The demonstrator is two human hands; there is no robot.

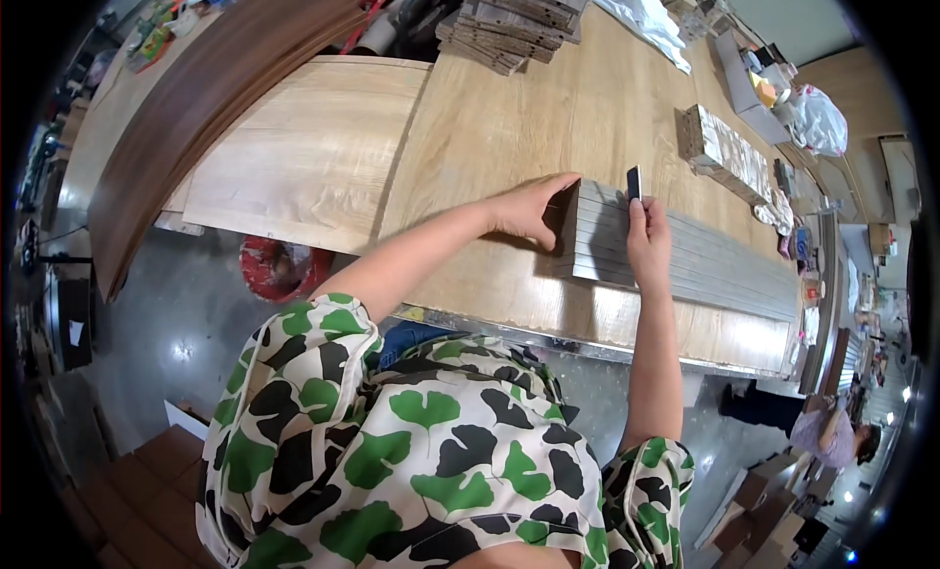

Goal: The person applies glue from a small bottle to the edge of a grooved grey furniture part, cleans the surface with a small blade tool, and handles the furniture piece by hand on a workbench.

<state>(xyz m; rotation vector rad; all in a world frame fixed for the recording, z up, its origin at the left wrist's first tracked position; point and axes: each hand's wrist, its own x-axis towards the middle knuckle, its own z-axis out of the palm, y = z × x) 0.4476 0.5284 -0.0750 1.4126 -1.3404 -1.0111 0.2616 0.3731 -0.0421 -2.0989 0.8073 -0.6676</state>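
A stack of long, narrow grey boards (685,260) lies on the wood-grain worktable in front of me. My left hand (534,214) spans the stack's left end, fingers on the far corner and thumb toward the near side. Above the boards, my right hand (648,238) pinches a small, flat, dark strip (634,183) with a pale edge, which points up and away from me. Its lower end is hidden in my fingers, and I cannot make out its exact kind.
Short brown boards (514,25) are piled at the far side; long dark-brown panels (196,128) lie to the left. A mottled, wrapped-looking block (725,153) sits far right. A red bucket (284,267) stands below the table's left part. Another person (822,432) is at the right.
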